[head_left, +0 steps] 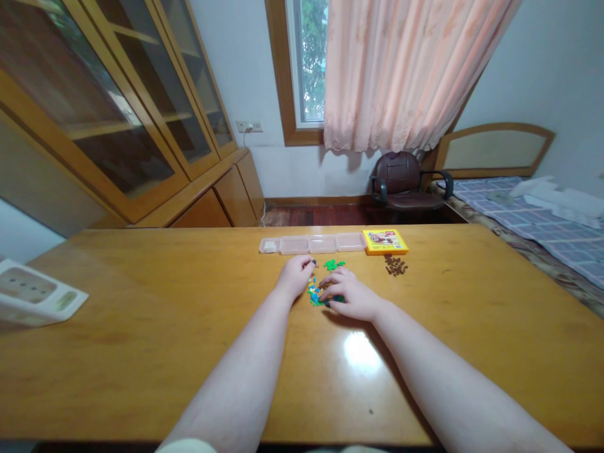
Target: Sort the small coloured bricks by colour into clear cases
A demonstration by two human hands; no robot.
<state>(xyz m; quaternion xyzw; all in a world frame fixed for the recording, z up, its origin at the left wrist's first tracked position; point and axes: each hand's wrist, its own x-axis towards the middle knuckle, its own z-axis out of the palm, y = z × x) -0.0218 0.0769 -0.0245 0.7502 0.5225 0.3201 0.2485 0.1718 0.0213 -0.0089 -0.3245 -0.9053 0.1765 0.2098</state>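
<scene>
A mixed pile of small blue, green and yellow building bricks [315, 296] lies on the wooden table in front of me. Over its right side is my right hand [352, 294], fingers apart and bent, the tips touching or just above the pieces. My left hand [295, 277] rests to the upper left of the pile with thumb and fingers pressed together; whatever is between them is too small to make out. A heap of green bricks [333, 265] sits just beyond my right hand. Farther right is a heap of brown bricks [396, 265].
Beyond my hands, clear plastic trays [322, 244] stand in a row, ending at a yellow box [385, 242] with a printed picture. A white plastic object [42, 294] is at the table's left edge. Past the wooden table [141, 352] stands an office chair [401, 179].
</scene>
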